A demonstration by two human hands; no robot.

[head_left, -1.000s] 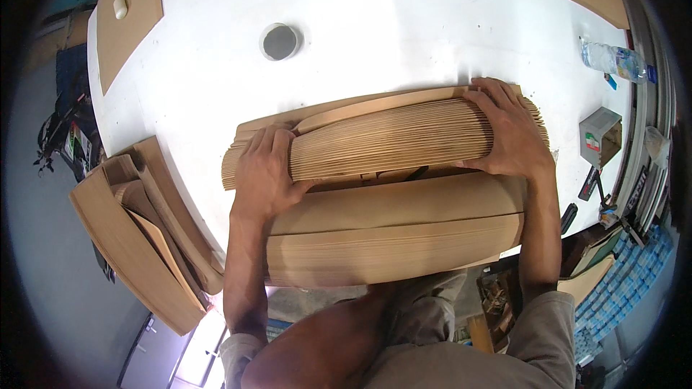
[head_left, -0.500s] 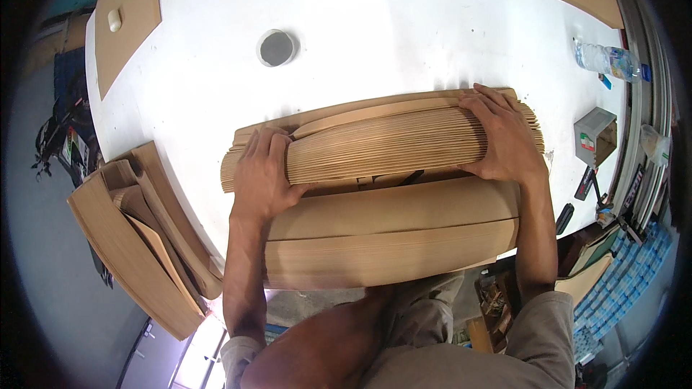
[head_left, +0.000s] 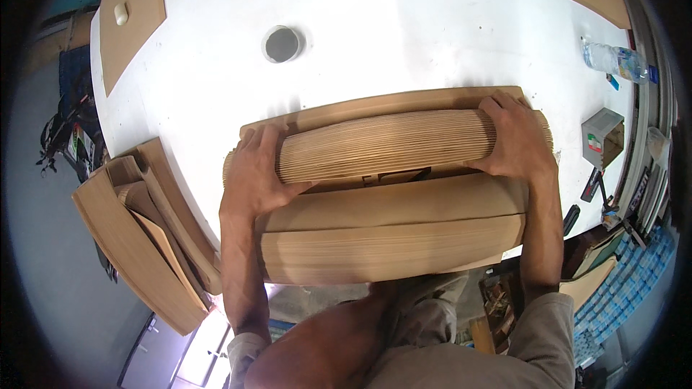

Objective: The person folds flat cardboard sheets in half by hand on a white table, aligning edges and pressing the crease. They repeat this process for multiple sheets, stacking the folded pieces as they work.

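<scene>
As seen from the head camera, both hands clamp a thick bundle of cardboard sheets (head_left: pixel 382 145) standing on edge near the front of the white table (head_left: pixel 404 36). Left hand (head_left: pixel 256 169) is wrapped over the bundle's left end, fingers curled across the top edges and thumb pointing along the near face. Right hand (head_left: pixel 515 140) grips the opposite end in like fashion, fingers draped over the far side. Bundle rests on a flat cardboard sheet (head_left: pixel 375 104) whose far edge shows behind it, and touches a lower stack of cardboard (head_left: pixel 389 234) lying at the table's near edge. Round hole (head_left: pixel 282 44) sits in the tabletop well beyond the bundle. Plastic water bottle (head_left: pixel 613 60) and small grey box (head_left: pixel 602 137) lie toward the right side. Leaning cardboard pieces (head_left: pixel 140 234) stand off the table's left edge. Further cardboard panels (head_left: pixel 133 14) occupy the far left corner.
</scene>
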